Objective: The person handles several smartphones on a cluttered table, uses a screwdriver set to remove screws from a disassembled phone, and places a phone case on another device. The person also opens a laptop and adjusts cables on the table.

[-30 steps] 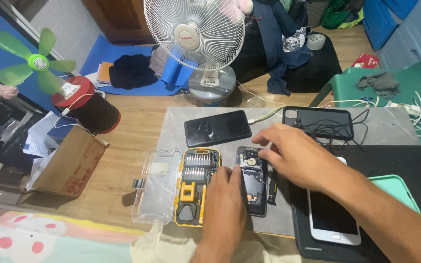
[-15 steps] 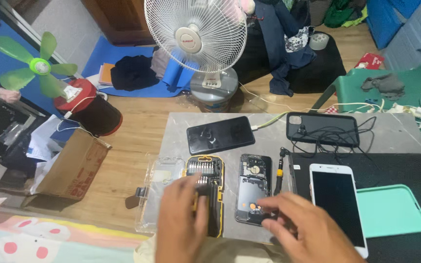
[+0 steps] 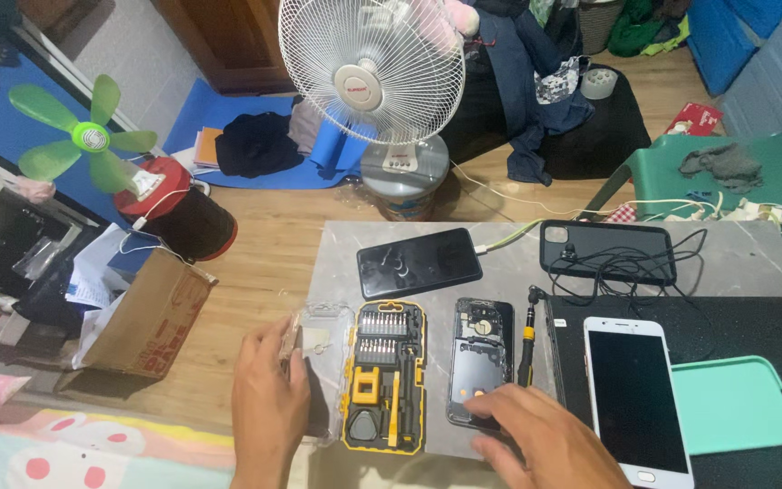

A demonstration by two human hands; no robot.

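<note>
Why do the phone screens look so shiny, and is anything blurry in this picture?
In the head view, soft room light reflects faintly off the black phone lying face up and the white-framed phone, with no harsh glare. The left hand and right hand are slightly soft at the frame's bottom edge. The grey marble-patterned tabletop edges bow a little from the wide lens.

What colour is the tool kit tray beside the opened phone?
Yellow and black tray, seen best in the head view.
</note>
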